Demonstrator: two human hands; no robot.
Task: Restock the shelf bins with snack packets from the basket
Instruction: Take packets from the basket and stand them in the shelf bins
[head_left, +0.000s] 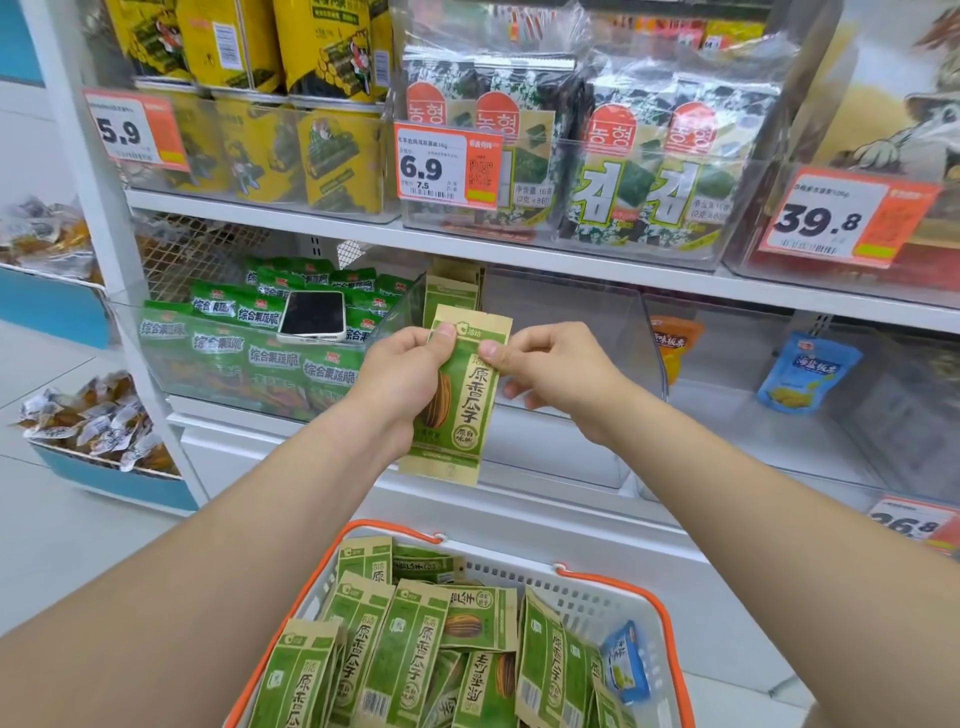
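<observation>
Squarely before the middle shelf, seen from the head camera, we hold one sunflower-seed packet (460, 410) upright between both hands, just in front of the clear bin (571, 296) it seems meant for. Our left hand (410, 376) grips the packet's left edge, thumb laid across its upper front. Our right hand (553, 374) pinches the top right corner, thumb in front and the other fingers curled behind. Two hands, we judge, keep the limp pouch straight and face-out so it can go in standing, like the matching packet (451, 288) upright at the bin's left end. The orange-rimmed basket (667, 618) sits low under our forearms, within easy reach, with many more of these packets heaped flat inside and a small blue pouch (628, 662) at its right side. The held packet is a narrow, flat pouch with tan paper edges, a green panel down the front, large dark characters and a striped seed pictured at the left. On the green packets (260, 358) in the neighbouring bin a phone (313, 316) lies flat, parked out of the way, we suppose.
</observation>
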